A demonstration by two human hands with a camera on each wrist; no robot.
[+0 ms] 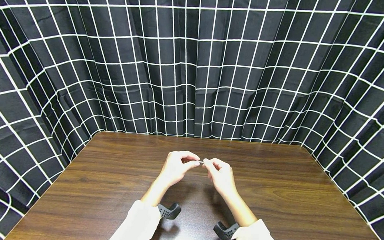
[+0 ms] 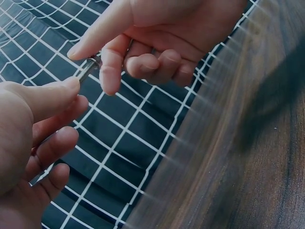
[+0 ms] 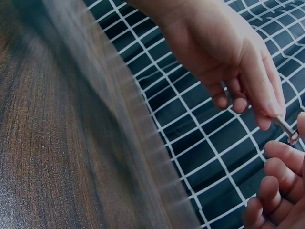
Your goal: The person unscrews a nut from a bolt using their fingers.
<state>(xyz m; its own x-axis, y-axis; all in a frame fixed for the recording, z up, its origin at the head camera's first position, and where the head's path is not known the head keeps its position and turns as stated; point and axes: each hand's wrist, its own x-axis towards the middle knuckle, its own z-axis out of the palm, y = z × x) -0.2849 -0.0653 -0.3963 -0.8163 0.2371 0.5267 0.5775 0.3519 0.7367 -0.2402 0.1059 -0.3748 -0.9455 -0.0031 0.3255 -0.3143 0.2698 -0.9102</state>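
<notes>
A small metal bolt [image 2: 86, 69] with a threaded shank is held between my two hands above the table. My left hand [image 1: 176, 166] pinches the shank between thumb and fingertips. At the bolt's wider end, the thumb and index finger of my right hand [image 1: 222, 175] close around it from either side. Whether that wider end is the head or a nut, I cannot tell. In the right wrist view the bolt [image 3: 284, 127] slants between the fingertips, partly covered by them. The other fingers of both hands are loosely curled.
A brown wood-grain table [image 1: 107, 188] lies below the hands. Black curtain with a white grid [image 1: 202, 61] surrounds its back and sides. Dark perforated brackets [image 1: 170, 211] stick out from both wrists near the white sleeves [image 1: 138, 224].
</notes>
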